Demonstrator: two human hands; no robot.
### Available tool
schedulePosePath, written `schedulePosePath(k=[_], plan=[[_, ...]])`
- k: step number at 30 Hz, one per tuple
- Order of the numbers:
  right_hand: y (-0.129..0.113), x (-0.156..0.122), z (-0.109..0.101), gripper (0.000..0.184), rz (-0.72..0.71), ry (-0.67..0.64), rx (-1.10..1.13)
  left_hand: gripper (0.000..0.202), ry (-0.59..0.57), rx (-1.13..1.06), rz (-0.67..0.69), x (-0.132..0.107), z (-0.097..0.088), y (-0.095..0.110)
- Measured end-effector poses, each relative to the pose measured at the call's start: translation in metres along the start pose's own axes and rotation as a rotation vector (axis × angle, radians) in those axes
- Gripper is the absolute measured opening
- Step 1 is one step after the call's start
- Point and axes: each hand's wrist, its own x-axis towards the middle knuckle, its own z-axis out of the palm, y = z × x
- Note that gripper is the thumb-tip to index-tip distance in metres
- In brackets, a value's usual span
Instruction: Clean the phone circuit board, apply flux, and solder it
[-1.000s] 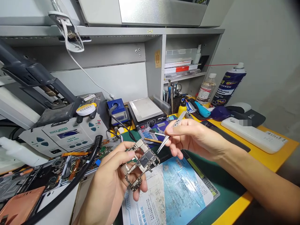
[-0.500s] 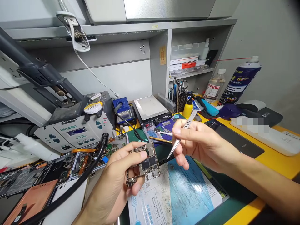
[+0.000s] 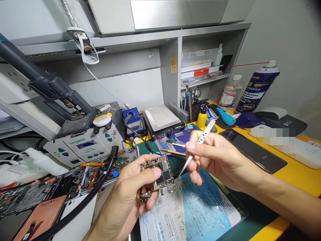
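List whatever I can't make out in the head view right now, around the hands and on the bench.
Head view, hidden: the part of the circuit board under the left hand's thumb.
Head view, turned away: the board's underside.
Head view, too small: whether the tips of the tweezers in the right hand touch each other.
Head view, blurred: part of the white case, behind pixelated blocks.

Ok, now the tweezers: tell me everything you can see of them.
The tweezers look like silvery metal, with a row of round holes along the upper part and a slender taper to a fine point. The right hand grips them mid-length, between thumb and fingers. They slant, point down and to the picture's left, ending short of the circuit board. Whether the tips meet is too small to tell.
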Motion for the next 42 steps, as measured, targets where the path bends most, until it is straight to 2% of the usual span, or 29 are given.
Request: schedulePosePath(k=[6,15,18,21,24,26,30,34,38,42], plan=[[-0.002,0.0,0.0,0.03,0.006,0.08,-0.013,0.048,-0.083,0.061,0.09,0.006,-0.002,-0.007],[-0.001,0.004,-0.001,0.029,0.035,0.124,-0.027,0.056,-0.075,0.108,0.106,0.009,-0.003,-0.011],[0.001,0.005,-0.004,0.041,0.042,0.143,-0.063,0.051,-0.077,0.086,0.122,0.009,-0.003,-0.012],[0.005,0.005,-0.003,0.057,0.101,0.068,-0.182,0.045,-0.077,0.116,0.154,0.009,-0.004,-0.012],[0.01,0.004,0.0,0.053,0.24,-0.027,-0.264,0.043,-0.032,0.209,0.187,0.006,-0.003,-0.012],[0.012,0.003,0.002,0.046,0.278,-0.033,-0.312,0.041,0.032,0.269,0.239,0.004,0.0,-0.012],[0.011,-0.001,0.003,0.034,0.221,-0.081,-0.456,0.036,0.143,0.308,0.316,0.0,0.006,-0.013],[0.009,-0.003,0.004,0.026,0.206,-0.084,-0.58,0.033,0.14,0.268,0.302,0.0,0.01,-0.014],[0.012,-0.001,0.006,0.032,0.191,-0.086,-0.54,0.032,0.154,0.261,0.304,-0.001,0.01,-0.017],[0.017,0.001,0.01,0.035,0.113,-0.099,-0.494,0.036,0.132,0.385,0.372,-0.002,0.01,-0.023]])
